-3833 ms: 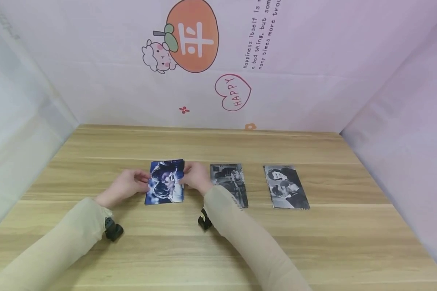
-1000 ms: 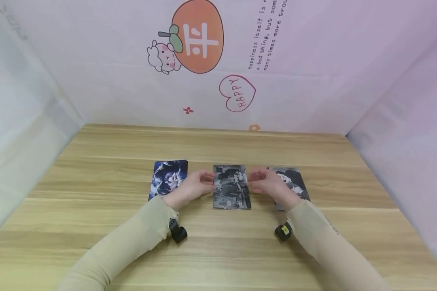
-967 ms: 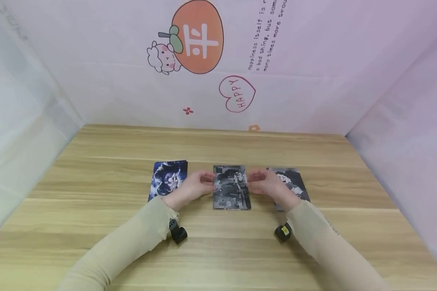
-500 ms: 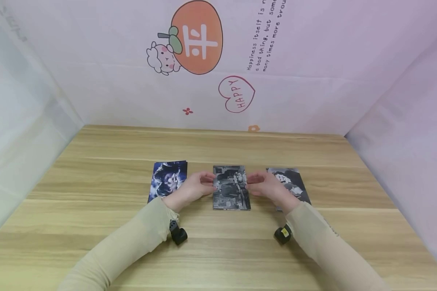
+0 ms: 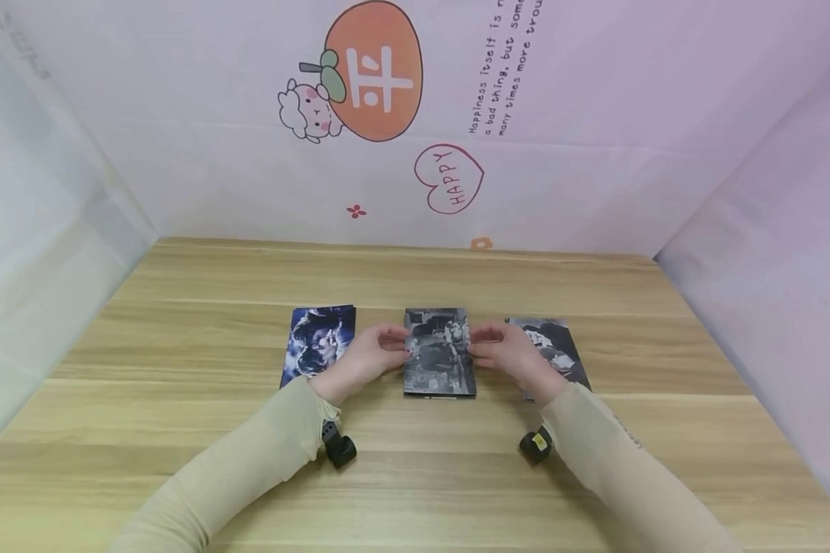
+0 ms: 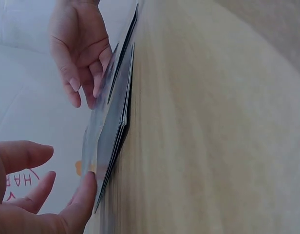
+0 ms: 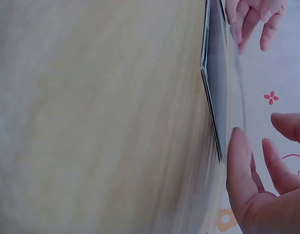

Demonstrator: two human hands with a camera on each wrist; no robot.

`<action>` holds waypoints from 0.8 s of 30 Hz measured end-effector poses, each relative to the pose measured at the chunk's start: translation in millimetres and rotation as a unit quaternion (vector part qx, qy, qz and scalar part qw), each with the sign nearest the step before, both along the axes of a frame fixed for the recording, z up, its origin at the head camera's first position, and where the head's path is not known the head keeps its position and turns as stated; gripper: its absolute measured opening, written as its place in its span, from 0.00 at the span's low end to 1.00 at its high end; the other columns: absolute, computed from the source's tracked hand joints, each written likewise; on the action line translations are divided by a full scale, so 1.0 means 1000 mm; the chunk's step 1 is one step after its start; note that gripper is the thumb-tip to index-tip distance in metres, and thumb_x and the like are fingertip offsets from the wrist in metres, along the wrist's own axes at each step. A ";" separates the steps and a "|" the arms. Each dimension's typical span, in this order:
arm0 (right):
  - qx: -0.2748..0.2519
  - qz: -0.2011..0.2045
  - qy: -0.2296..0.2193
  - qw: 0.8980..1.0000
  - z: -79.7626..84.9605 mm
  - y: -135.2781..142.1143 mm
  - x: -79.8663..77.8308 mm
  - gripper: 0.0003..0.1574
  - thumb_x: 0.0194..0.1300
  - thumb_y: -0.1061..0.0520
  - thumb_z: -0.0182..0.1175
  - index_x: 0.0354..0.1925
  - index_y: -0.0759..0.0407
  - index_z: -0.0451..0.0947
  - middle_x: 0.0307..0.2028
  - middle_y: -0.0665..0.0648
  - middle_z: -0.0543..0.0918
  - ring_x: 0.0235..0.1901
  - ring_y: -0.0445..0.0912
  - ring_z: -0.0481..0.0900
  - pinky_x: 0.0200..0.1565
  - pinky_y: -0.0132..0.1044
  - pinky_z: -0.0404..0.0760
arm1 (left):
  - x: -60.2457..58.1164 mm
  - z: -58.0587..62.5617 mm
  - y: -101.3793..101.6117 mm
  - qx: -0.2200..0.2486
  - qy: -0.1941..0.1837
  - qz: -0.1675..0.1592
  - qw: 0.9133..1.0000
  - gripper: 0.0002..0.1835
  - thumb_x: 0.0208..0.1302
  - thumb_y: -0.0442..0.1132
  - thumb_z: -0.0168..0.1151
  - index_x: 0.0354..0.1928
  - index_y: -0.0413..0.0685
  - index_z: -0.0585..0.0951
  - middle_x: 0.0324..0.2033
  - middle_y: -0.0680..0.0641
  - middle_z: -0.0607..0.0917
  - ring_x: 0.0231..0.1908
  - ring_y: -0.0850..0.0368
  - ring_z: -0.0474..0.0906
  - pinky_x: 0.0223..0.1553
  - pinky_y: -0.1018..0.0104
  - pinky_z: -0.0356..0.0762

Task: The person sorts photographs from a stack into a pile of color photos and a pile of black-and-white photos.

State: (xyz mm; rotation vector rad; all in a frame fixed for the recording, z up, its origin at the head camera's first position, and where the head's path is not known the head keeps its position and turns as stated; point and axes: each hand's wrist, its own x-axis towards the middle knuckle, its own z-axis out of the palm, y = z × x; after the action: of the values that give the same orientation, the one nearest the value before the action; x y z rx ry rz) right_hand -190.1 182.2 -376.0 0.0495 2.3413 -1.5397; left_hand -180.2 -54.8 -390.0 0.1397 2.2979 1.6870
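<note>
A black-and-white photo (image 5: 437,349) tops the middle stack on the table. In the head view it sits slightly off the photos under it, whose dark edges show along its near side. My left hand (image 5: 365,359) holds its left edge and my right hand (image 5: 508,355) its right edge. The left wrist view shows my left thumb at the photo's border, my other fingers spread above. In the right wrist view the lifted sheet's thin edge runs up to my right thumb, over the stack of photos (image 7: 215,83) lying beneath.
A stack of blue-toned photos (image 5: 316,338) lies to the left, partly behind my left hand. Another stack of black-and-white photos (image 5: 560,346) lies to the right, partly covered by my right hand. Behind the wooden table (image 5: 415,491) rises a printed cloth (image 5: 560,192).
Both hands have moved from the blue photos to the middle stack. Over the last half second its top photo has risen a little and shifted away from me; the hands have hardly moved.
</note>
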 end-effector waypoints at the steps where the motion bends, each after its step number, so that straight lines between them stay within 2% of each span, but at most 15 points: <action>1: -0.002 -0.001 0.001 1.000 0.000 0.000 0.000 0.24 0.65 0.64 0.56 0.57 0.71 0.67 0.56 0.69 0.73 0.54 0.56 0.75 0.53 0.40 0.80 | 0.000 0.000 0.000 0.002 0.000 0.005 1.000 0.22 0.58 0.28 0.62 0.56 0.39 0.75 0.54 0.40 0.79 0.55 0.45 0.76 0.55 0.58 0.77; 7: -0.009 -0.008 0.012 1.000 -0.001 0.000 0.000 0.22 0.64 0.66 0.56 0.57 0.71 0.68 0.55 0.68 0.73 0.52 0.55 0.76 0.52 0.39 0.81 | 0.001 0.001 0.001 0.010 0.001 0.029 1.000 0.21 0.56 0.26 0.62 0.54 0.40 0.77 0.51 0.40 0.81 0.53 0.46 0.78 0.51 0.60 0.80; 12: -0.020 -0.017 0.017 1.000 -0.002 0.000 0.000 0.21 0.63 0.67 0.56 0.55 0.71 0.70 0.48 0.64 0.77 0.41 0.44 0.78 0.46 0.34 0.83 | 0.001 -0.002 0.000 0.022 0.003 0.030 0.999 0.21 0.55 0.24 0.62 0.53 0.37 0.78 0.49 0.39 0.82 0.49 0.47 0.79 0.49 0.63 0.81; 16: -0.047 -0.022 0.017 0.999 -0.002 0.001 0.001 0.21 0.62 0.68 0.56 0.55 0.72 0.70 0.42 0.57 0.79 0.34 0.38 0.78 0.39 0.30 0.83 | 0.002 -0.003 0.000 0.041 0.002 0.032 0.999 0.21 0.53 0.23 0.62 0.52 0.35 0.78 0.48 0.38 0.82 0.46 0.49 0.80 0.47 0.64 0.82; 20: -0.075 -0.019 0.017 0.997 0.002 0.003 0.004 0.22 0.62 0.68 0.56 0.55 0.74 0.69 0.39 0.54 0.78 0.33 0.37 0.77 0.37 0.28 0.82 | 0.005 -0.002 0.000 0.055 0.000 0.037 0.998 0.20 0.54 0.24 0.63 0.52 0.36 0.78 0.46 0.39 0.82 0.44 0.51 0.80 0.45 0.65 0.82; 24: -0.078 -0.013 0.025 0.997 0.007 0.006 0.009 0.23 0.63 0.67 0.55 0.56 0.74 0.68 0.40 0.55 0.77 0.35 0.37 0.76 0.38 0.28 0.82 | 0.010 0.001 0.001 0.058 -0.002 0.044 0.997 0.20 0.55 0.26 0.63 0.52 0.38 0.79 0.45 0.40 0.83 0.44 0.52 0.80 0.45 0.65 0.81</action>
State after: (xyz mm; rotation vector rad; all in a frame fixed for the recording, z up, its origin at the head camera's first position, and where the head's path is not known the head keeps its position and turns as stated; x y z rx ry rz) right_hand -180.6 188.4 -368.9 0.0022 2.2576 -1.7506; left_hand -170.7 -53.6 -388.8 0.0605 2.2334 1.8637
